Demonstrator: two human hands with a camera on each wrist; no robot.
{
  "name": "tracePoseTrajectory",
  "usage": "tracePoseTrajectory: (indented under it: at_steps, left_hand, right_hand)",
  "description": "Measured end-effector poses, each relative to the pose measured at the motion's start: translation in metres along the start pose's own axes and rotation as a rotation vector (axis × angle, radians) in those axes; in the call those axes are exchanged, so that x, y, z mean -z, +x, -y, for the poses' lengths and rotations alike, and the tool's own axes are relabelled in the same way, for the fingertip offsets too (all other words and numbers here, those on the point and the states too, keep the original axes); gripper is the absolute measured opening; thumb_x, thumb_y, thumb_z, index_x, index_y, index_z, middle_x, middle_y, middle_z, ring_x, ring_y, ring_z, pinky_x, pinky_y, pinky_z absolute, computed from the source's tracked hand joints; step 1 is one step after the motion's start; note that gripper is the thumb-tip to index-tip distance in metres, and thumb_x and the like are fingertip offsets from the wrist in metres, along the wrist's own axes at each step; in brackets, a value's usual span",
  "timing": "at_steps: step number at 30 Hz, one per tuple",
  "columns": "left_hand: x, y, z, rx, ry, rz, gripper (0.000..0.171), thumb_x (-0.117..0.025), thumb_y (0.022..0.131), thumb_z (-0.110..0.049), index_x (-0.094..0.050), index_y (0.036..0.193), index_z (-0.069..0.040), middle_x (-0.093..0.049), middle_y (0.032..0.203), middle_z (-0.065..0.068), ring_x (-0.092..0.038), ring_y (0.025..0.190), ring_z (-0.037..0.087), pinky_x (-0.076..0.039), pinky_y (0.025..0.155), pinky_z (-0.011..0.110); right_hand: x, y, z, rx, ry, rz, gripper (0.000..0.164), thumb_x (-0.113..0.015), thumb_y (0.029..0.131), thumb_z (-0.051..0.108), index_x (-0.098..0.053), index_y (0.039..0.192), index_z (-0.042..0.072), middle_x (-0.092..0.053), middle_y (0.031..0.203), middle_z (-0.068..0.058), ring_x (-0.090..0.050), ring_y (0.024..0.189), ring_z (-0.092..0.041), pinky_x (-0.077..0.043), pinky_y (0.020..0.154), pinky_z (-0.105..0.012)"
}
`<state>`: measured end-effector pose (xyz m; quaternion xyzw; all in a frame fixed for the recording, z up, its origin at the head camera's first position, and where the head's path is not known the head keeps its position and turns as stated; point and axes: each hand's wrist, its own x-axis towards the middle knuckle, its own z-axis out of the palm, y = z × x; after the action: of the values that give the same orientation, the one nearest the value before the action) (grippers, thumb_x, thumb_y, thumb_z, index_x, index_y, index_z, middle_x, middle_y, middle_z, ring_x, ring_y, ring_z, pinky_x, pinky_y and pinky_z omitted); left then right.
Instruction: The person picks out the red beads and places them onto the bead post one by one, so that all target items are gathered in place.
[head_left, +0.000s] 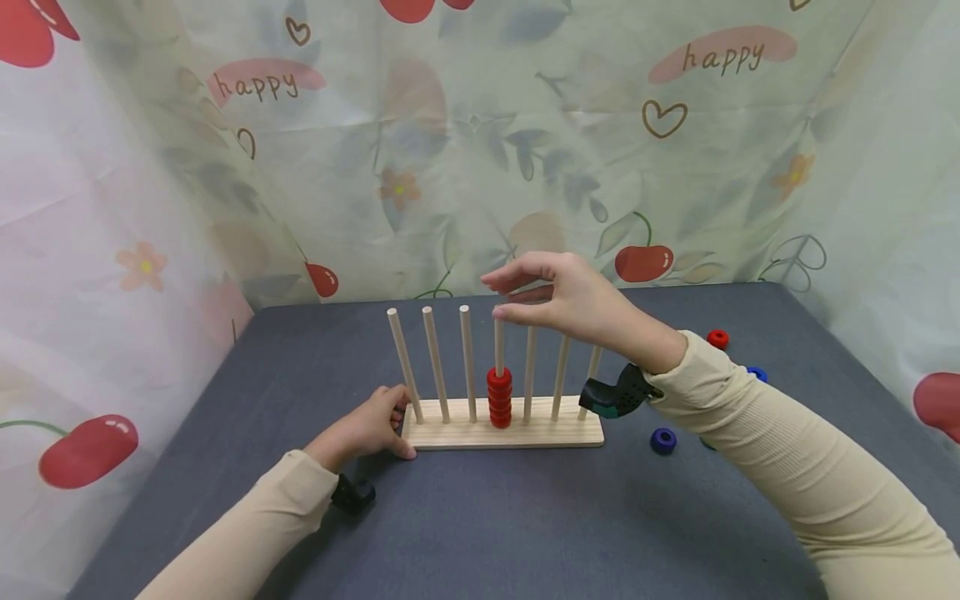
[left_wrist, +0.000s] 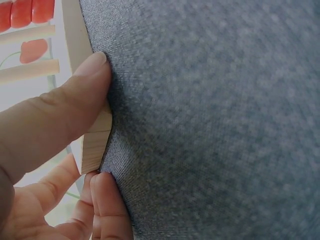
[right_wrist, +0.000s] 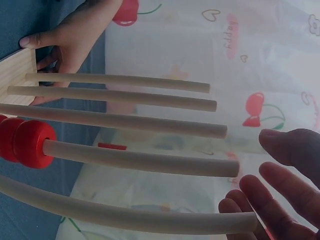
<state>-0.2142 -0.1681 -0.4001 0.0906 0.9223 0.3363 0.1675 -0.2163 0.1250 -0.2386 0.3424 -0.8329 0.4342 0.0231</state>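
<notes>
A wooden peg stand [head_left: 450, 437] has several upright pegs along its pale base. Several red rings [head_left: 500, 400] are stacked at the bottom of its middle peg. My left hand [head_left: 378, 425] grips the base's left end. In the left wrist view the thumb [left_wrist: 75, 100] presses the base's long side, with fingers at the end face. Above the stand, my right hand [head_left: 566, 296] is at the middle peg's top, thumb and fingers apart. The right wrist view shows the fingertips [right_wrist: 272, 175] close to the peg tops, with no ring visible between them.
Right of the stand, a dark blue ring [head_left: 663, 441] lies on the grey tabletop [head_left: 510, 525]. Farther back are a red ring [head_left: 717, 338] and a blue ring [head_left: 757, 373], the latter partly behind my right sleeve. A patterned cloth [head_left: 480, 150] hangs behind the table.
</notes>
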Motion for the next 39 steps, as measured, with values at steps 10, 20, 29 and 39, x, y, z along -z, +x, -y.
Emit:
tracePoseTrajectory:
  at_steps: [10,20,29,39]
  left_hand:
    - [0.0,0.001,0.0,0.013,0.01,0.004,0.065,-0.089,0.061,0.001,-0.051,0.114,0.0,-0.045,0.112,0.016,-0.05,0.1,0.026,-0.045,0.089,0.043]
    - [0.0,0.001,0.001,-0.004,0.005,-0.003,0.065,-0.088,0.061,0.001,-0.051,0.114,0.0,-0.045,0.111,0.016,-0.051,0.099,0.026,-0.046,0.088,0.042]
    - [0.0,0.001,0.002,-0.006,0.004,-0.008,0.064,-0.088,0.061,0.001,-0.051,0.114,0.0,-0.045,0.111,0.016,-0.05,0.098,0.026,-0.046,0.087,0.041]
    - [0.0,0.0,0.002,-0.013,0.006,-0.011,0.065,-0.089,0.06,0.001,-0.052,0.114,0.0,-0.045,0.111,0.016,-0.051,0.098,0.026,-0.046,0.087,0.041]
  right_hand:
    - [0.011,-0.014,0.006,0.064,0.061,-0.07,0.039,-0.075,0.084,0.012,-0.064,0.121,0.013,-0.064,0.121,0.0,-0.064,0.105,-0.012,-0.052,0.088,-0.027]
    - [0.022,-0.037,0.009,0.162,0.096,-0.168,0.04,-0.072,0.084,0.004,-0.063,0.123,0.005,-0.064,0.122,-0.005,-0.063,0.11,-0.013,-0.051,0.09,-0.028]
    - [0.028,-0.053,0.002,0.215,0.098,-0.231,0.038,-0.07,0.083,-0.006,-0.062,0.12,-0.002,-0.065,0.118,-0.002,-0.062,0.109,-0.012,-0.052,0.089,-0.027]
    - [0.034,-0.071,-0.006,0.24,0.048,-0.286,0.038,-0.07,0.081,-0.01,-0.064,0.118,-0.002,-0.063,0.115,-0.012,-0.063,0.106,-0.01,-0.052,0.087,-0.025]
